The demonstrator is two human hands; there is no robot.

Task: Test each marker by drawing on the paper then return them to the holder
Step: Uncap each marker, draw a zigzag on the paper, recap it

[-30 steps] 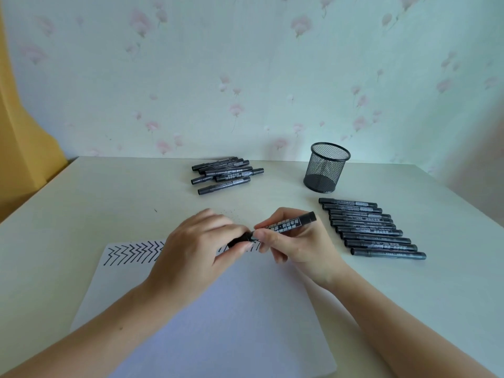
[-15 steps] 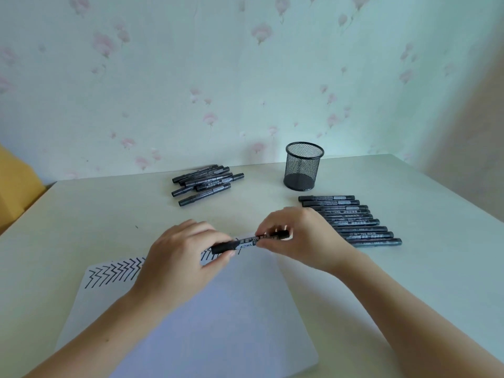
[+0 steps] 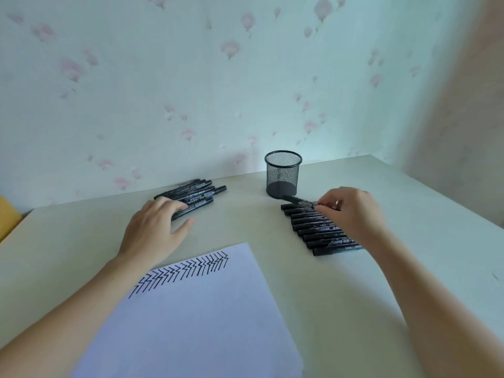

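Observation:
My right hand [image 3: 350, 211] pinches a capped black marker [image 3: 296, 201] at the far end of a neat row of black markers [image 3: 321, 231], just in front of the black mesh holder [image 3: 282, 178]. The holder looks empty. My left hand [image 3: 155, 229] hovers with fingers spread over the near end of a loose pile of black markers [image 3: 195, 195] and holds nothing. A white sheet of paper [image 3: 191, 317] lies in front of me with a band of black zigzag strokes [image 3: 182, 271] along its top edge.
The pale table [image 3: 409, 268] meets a flowered wall at the back and has its right edge close to the row. A yellow object [image 3: 8, 218] stands past the table's left edge.
The two hands, which held one marker together over the paper, have parted. My right hand carried the marker out to the row's far end; my left hand moved to the loose pile. The view tilted up.

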